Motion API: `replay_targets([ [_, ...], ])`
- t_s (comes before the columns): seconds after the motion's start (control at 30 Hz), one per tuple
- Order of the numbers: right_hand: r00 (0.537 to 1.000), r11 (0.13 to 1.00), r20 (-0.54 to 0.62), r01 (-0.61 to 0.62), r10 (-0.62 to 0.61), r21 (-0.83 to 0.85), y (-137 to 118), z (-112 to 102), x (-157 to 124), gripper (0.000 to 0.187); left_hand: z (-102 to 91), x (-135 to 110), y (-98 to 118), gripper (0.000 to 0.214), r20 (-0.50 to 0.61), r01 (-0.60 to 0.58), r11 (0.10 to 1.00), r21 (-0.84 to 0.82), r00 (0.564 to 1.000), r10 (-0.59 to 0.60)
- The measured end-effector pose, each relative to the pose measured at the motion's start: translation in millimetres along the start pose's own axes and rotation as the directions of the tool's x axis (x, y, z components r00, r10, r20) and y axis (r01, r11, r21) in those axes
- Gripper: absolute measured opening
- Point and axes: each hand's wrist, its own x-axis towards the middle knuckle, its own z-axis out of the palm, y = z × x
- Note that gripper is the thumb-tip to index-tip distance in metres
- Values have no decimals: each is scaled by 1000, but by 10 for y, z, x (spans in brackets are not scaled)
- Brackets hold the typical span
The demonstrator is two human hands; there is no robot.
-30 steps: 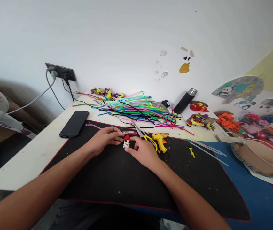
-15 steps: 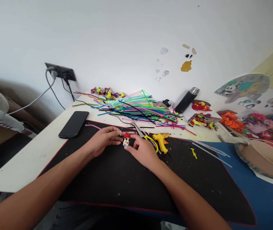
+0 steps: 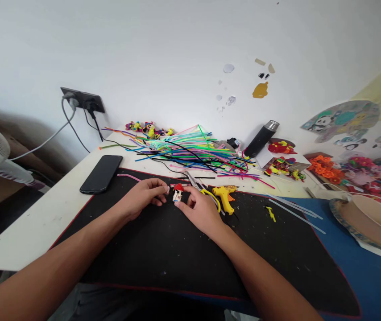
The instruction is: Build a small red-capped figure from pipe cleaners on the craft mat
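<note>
The right hand (image 3: pixel 199 209) pinches a tiny red-hatted figure (image 3: pixel 177 195). At its nine o'clock, the curled left hand (image 3: pixel 145 195) nips a small pink bit (image 3: pixel 168 189).

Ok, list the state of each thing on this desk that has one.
figure, held by right hand
left hand, fingers curled beside figure, grip unclear
phone, lying flat, screen dark
glue gun, lying on its side
bottle, tilted, cap on
wall socket, plugs in
</note>
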Motion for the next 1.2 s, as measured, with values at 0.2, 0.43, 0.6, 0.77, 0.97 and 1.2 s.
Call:
replay_targets([
  [0.2, 1000, 1000, -7, -15, 15, -6, -2, 2, -8, 45, 54, -31, 29, 25, 26, 14, 996, 84, 1000, -16],
  [0.43, 1000, 1000, 6, -23, 23, -1, -7, 3, -17, 45, 51, 7, -16, 26, 26, 29, 998, 60, 999, -30],
  [0.6, 1000, 1000, 11, -16, 16, -5, -17, -3, -22, 44, 67, 15, -43, 27, 26, 23, 997, 67, 999, -25],
  [0.77, 1000, 999, 15, -21, 21, -26, -32, -5, -28, 44, 93, 12, -34, 26, 0, 20, 997, 75, 1000, -20],
  [0.97, 1000, 999, 10, -26, 26, -31, -44, -3, -26, 43, 88, 17, -44, 24, 0, 19, 997, 77, 1000, -19],
  [1.2, 1000, 999, 7, -19, 20, -31, -39, -6, -33, 43, 94, 25, -45, 25, -11, 19, 995, 102, 1000, -18],
])
